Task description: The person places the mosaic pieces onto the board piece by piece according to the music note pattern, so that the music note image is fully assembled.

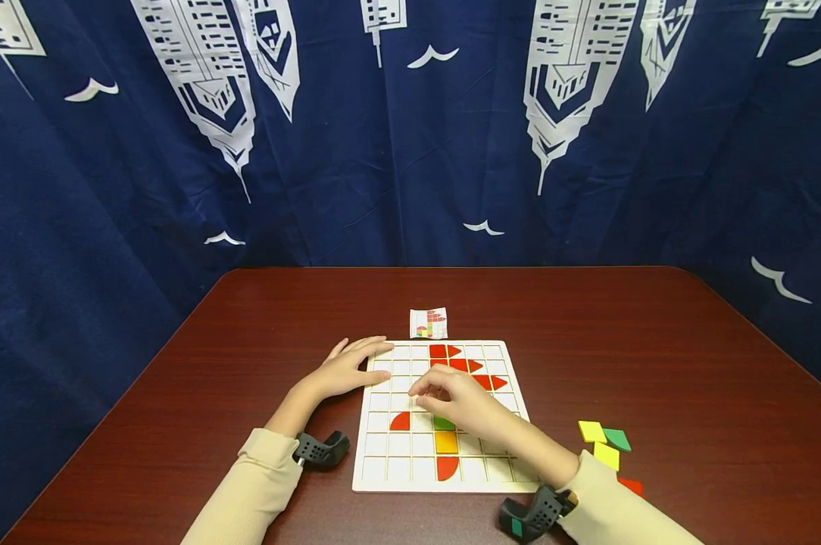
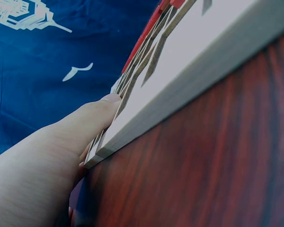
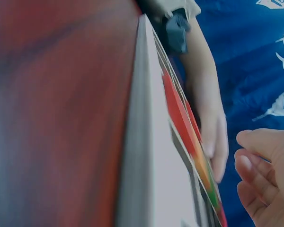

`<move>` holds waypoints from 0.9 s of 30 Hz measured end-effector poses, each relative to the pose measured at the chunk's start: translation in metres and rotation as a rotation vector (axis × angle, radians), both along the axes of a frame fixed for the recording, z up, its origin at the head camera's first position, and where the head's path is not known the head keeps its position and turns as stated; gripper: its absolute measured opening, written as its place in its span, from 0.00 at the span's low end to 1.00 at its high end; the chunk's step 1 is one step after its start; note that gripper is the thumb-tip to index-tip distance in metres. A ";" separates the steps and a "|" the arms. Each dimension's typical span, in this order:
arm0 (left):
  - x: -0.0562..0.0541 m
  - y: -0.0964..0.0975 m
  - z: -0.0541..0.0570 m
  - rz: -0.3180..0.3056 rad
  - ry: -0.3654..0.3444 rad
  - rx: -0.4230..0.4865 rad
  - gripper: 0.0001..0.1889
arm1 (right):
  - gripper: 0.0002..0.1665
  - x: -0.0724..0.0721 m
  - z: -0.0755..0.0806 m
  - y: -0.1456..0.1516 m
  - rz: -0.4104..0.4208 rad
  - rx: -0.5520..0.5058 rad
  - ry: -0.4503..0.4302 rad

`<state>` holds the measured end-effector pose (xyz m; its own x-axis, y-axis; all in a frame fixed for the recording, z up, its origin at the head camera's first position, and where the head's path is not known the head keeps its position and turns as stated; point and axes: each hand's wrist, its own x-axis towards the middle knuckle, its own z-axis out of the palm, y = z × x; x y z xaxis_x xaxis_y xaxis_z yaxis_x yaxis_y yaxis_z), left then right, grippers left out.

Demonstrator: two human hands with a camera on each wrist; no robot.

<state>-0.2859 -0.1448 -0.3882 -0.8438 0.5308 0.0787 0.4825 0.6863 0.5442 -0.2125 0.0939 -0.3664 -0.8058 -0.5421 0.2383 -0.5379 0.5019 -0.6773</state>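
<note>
A white grid board (image 1: 398, 469) lies on the table with flat coloured pieces in some cells. My left hand (image 1: 349, 369) rests at its upper left, thumb on the surface and fingers extended along the corner. My right hand (image 1: 454, 397) hovers above the middle, thumb and fingers loosely bent; in the right wrist view, nothing shows between the fingertips (image 3: 245, 163). Red squares and triangles (image 1: 454, 351) fill part of the upper rows, some behind the right hand. Below are a red quarter-round piece (image 1: 401, 421), a partly covered green piece (image 1: 443, 424), a yellow-orange square (image 1: 446, 442) and a red rounded piece (image 1: 447, 468).
A small printed pattern card (image 1: 429, 323) lies behind the board. Right of the board, near the right forearm, are loose yellow squares (image 1: 591, 431), a green piece (image 1: 617, 440) and a partly hidden red piece (image 1: 631, 486). A blue curtain (image 1: 397, 189) hangs behind the table.
</note>
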 end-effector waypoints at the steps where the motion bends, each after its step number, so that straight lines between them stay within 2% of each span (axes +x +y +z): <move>1: 0.000 0.000 0.000 0.001 0.000 0.000 0.30 | 0.05 -0.001 0.001 0.004 -0.010 -0.005 0.010; 6: 0.001 0.000 0.001 -0.003 -0.004 -0.009 0.30 | 0.05 -0.001 0.007 0.031 -0.079 -0.008 0.043; 16: 0.002 0.000 0.001 0.009 -0.009 -0.026 0.30 | 0.06 0.007 0.008 0.101 -0.279 0.044 0.125; 19: 0.002 0.000 0.001 0.008 -0.010 -0.023 0.31 | 0.07 0.011 0.006 0.122 -0.330 0.066 0.124; 27: 0.000 -0.001 -0.001 -0.004 0.000 -0.009 0.30 | 0.08 0.025 0.002 0.172 -0.405 0.122 0.116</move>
<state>-0.2862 -0.1458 -0.3889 -0.8417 0.5349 0.0733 0.4850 0.6894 0.5380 -0.1872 0.2658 -0.3647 -0.9310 -0.2174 0.2933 -0.3499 0.7608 -0.5466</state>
